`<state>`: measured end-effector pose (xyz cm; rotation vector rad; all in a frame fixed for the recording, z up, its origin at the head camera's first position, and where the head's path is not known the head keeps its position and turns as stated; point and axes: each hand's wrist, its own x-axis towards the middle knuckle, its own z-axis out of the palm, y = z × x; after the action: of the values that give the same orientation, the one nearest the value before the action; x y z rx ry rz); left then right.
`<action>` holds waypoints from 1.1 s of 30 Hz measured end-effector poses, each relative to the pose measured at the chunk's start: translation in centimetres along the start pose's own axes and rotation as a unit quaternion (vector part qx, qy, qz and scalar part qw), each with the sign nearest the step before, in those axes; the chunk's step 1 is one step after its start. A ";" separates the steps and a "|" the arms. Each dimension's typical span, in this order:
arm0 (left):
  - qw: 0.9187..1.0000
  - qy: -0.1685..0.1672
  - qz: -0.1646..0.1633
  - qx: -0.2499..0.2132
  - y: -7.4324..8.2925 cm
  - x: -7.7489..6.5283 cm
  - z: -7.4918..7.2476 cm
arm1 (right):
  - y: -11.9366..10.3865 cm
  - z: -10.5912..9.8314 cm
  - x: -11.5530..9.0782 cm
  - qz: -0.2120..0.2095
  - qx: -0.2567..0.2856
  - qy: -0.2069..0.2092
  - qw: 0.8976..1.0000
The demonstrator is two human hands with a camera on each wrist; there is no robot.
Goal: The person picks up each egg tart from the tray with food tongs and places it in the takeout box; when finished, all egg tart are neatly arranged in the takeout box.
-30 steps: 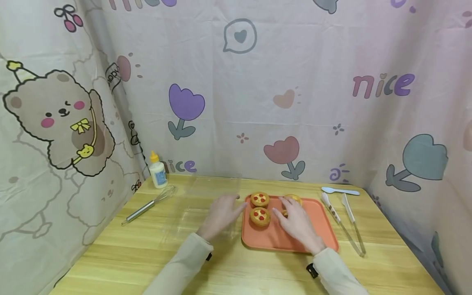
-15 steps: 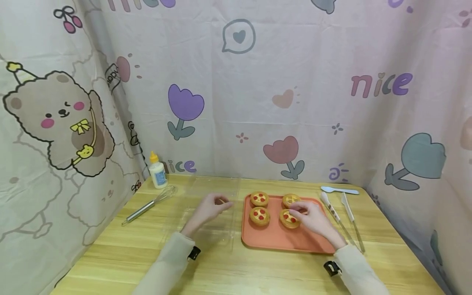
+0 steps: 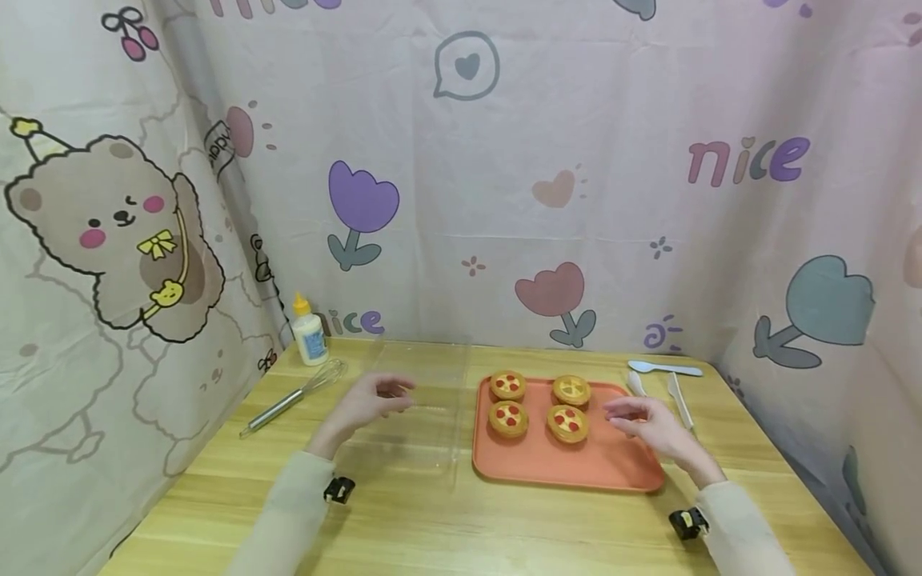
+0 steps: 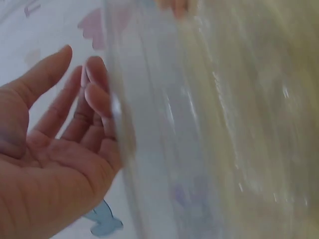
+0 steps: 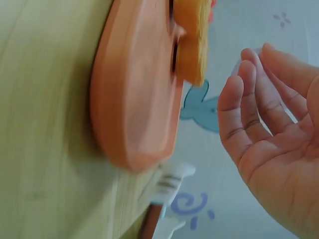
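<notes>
While only the head view shows all four tarts (image 3: pixel 567 424) on the tray (image 3: pixel 526 468), the wrist views give the palm sides: left hand (image 3: pixel 362 402) beside the clear box (image 3: pixel 432 448), right (image 3: pixel 651 426) above the tray's right part, fingers relaxed, loosely bent. Wooden table (image 3: pixel 418 532); printed curtain (image 3: pixel 619 120) behind.

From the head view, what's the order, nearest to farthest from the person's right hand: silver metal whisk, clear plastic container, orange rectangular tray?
1. Orange rectangular tray: right side near the right hand.
2. Clear plastic container: left of the tray.
3. Silver metal whisk: left of the container.
</notes>
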<state>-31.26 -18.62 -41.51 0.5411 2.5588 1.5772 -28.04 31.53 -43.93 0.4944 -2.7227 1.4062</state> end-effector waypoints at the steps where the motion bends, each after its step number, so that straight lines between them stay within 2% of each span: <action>1: 1.000 0.001 0.002 0.002 -0.3 -0.1 -0.5 | 0.2 -0.3 -0.1 -0.007 -0.005 0.008 1.000; 4: 1.000 0.010 0.000 0.000 -1.0 -0.5 -1.9 | 0.6 -1.1 -0.5 -0.026 -0.030 0.023 0.999; 6: 1.000 0.019 -0.008 -0.005 -1.5 -0.8 -2.7 | 0.9 -1.8 -1.0 -0.024 -0.050 0.033 0.998; 13: 0.998 0.053 -0.013 -0.005 -3.2 -1.7 -5.1 | 2.4 -4.3 -2.3 0.032 -0.066 0.027 0.997; 18: 0.997 0.067 -0.039 -0.014 -4.4 -2.1 -6.4 | 3.8 -5.8 -3.2 0.069 -0.062 0.030 0.995; 21: 0.995 0.074 -0.062 -0.018 -4.8 -2.1 -7.1 | 4.3 -6.5 -3.7 0.092 -0.056 0.033 0.994; 27: 0.993 0.085 -0.081 -0.010 -5.1 -2.3 -7.9 | 5.3 -7.4 -4.4 0.093 -0.081 0.012 0.992; 30: 0.994 0.077 -0.080 -0.011 -5.6 -2.5 -8.0 | 6.0 -7.7 -4.7 0.099 -0.077 -0.008 0.992; 33: 0.993 0.065 -0.094 -0.022 -6.2 -2.8 -8.1 | 6.8 -7.9 -4.9 0.097 -0.057 -0.027 0.993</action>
<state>-32.28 -28.97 -43.54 0.1918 2.5692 1.6485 -26.27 42.81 -45.45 0.2710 -2.9433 1.2826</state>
